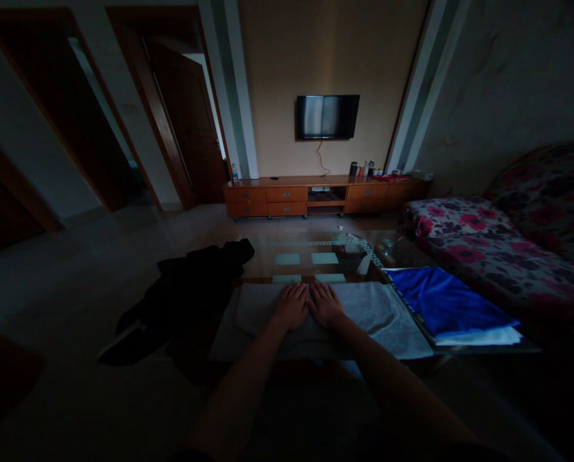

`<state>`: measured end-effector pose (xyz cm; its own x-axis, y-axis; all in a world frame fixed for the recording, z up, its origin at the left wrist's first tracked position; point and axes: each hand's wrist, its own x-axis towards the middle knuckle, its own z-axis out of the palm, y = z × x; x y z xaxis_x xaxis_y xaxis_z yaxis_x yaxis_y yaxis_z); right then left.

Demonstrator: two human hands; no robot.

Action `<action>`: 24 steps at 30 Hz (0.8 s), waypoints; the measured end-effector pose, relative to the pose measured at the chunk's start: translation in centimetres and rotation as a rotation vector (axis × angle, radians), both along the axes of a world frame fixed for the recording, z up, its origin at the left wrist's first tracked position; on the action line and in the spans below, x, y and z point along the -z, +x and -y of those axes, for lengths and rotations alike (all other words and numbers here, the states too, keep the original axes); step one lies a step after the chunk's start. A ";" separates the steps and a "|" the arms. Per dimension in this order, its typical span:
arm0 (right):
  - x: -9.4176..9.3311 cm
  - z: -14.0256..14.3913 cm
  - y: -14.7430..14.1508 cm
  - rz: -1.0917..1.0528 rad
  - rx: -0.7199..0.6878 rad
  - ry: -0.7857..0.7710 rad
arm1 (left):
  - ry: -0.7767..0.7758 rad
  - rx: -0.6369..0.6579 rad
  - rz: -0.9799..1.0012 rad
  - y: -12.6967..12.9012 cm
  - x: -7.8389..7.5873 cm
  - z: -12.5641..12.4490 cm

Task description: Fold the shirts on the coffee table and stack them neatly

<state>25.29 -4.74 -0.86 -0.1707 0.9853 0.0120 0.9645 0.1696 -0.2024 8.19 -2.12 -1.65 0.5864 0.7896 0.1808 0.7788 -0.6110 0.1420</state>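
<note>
A light grey cloth [364, 314], perhaps a garment, is spread across the near end of a glass-topped table [260, 256]. My left hand [291, 307] lies palm down on its middle, fingers stretched toward the far edge. Close beside it, my right hand [325, 304] also rests flat on the cloth, and the two hands nearly touch at the thumbs. To the right sits a folded blue cloth [451, 301] with a white layer showing below it. A dark heap of black cloth [191, 289] lies at the left side of the table.
A sofa with a floral cover [465, 218] stands at the right. Beyond the table, a low wooden TV cabinet [287, 199] carries several bottles [364, 169] under a wall-mounted television [328, 117]. A wooden door [191, 115] stands ajar at the back left. The room is dim.
</note>
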 end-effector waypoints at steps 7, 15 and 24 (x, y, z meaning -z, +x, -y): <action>-0.6 0.0 0.1 -0.001 -0.052 -0.045 | -0.010 -0.014 -0.028 0.1 -0.8 0.4; -0.7 0.3 1.5 0.005 0.043 -0.059 | -0.057 -0.142 -0.029 -1.8 -1.6 0.3; -1.0 1.1 4.1 0.035 0.277 -0.019 | -0.078 -0.274 -0.036 -4.4 -1.3 -0.4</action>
<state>29.38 -5.89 0.18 0.1052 0.9944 -0.0083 0.9800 -0.1051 -0.1688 3.75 -1.75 -0.34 0.3545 0.9301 0.0960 0.9186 -0.3656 0.1498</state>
